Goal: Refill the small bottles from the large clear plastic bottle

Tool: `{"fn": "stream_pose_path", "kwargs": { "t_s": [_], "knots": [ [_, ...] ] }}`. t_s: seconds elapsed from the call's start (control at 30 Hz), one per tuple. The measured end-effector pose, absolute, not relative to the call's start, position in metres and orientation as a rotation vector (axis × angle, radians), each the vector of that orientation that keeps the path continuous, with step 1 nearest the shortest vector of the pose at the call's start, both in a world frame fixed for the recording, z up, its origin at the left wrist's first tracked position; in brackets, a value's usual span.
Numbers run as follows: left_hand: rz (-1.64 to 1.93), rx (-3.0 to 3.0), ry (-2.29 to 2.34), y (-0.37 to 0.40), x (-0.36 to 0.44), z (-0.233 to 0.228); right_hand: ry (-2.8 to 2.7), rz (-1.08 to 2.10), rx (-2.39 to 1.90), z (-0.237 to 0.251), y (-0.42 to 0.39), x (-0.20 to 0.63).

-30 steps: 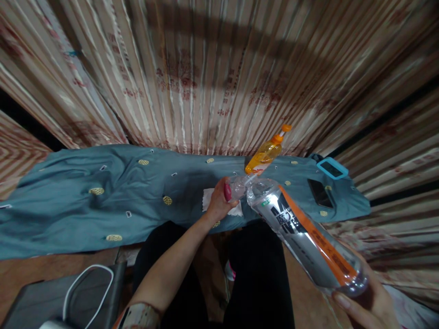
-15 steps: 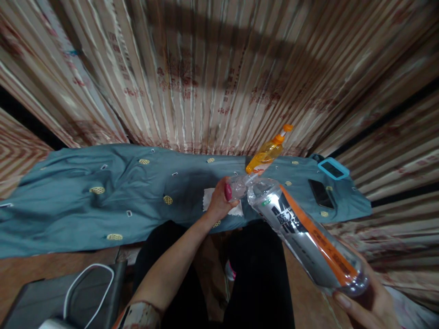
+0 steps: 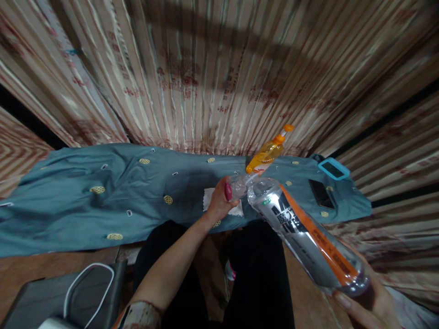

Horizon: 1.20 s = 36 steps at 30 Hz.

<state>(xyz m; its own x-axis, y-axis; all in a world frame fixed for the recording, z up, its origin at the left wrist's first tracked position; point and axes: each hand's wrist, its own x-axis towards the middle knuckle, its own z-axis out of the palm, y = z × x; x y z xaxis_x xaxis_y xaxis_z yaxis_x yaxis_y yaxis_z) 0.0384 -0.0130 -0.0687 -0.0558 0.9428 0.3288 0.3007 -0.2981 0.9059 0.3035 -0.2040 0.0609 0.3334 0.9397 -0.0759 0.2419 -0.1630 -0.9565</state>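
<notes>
My left hand [image 3: 220, 201] is wrapped round a small clear bottle [image 3: 238, 186] with a pink end, tilted with its narrow neck towards the upper right. In my right hand [image 3: 368, 294] is a large clear plastic bottle [image 3: 302, 233] with a silver and orange label. My fingers grip it round its base, and its top slants up and left to the small bottle's neck. The two bottles overlap there; whether they touch I cannot tell. A white paper sheet [image 3: 236, 209] lies under my left hand. Just behind stands an orange pump bottle [image 3: 265, 155] with yellow-orange liquid.
Blue-green patterned cloth [image 3: 78, 201] covers the long surface before me. On its right side lie a black phone [image 3: 321, 193] and a blue-framed device [image 3: 333, 168]. Pleated curtains [image 3: 206, 82] hang behind. A grey case [image 3: 41, 292] with a white cable [image 3: 89, 266] is at lower left.
Almost nothing differs. Both hands keep the two bottles in the same tilted position, with only a very slight shift.
</notes>
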Motion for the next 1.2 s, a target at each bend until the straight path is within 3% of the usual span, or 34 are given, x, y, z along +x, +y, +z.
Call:
{"fn": "stream_pose_path", "kwargs": {
  "t_s": [1.2],
  "knots": [
    [1.356, 1.621, 1.362, -0.0133, 0.0389, -0.0620, -1.061, 0.916, -1.666, 0.0596, -0.2019, 0.3040]
  ]
}}
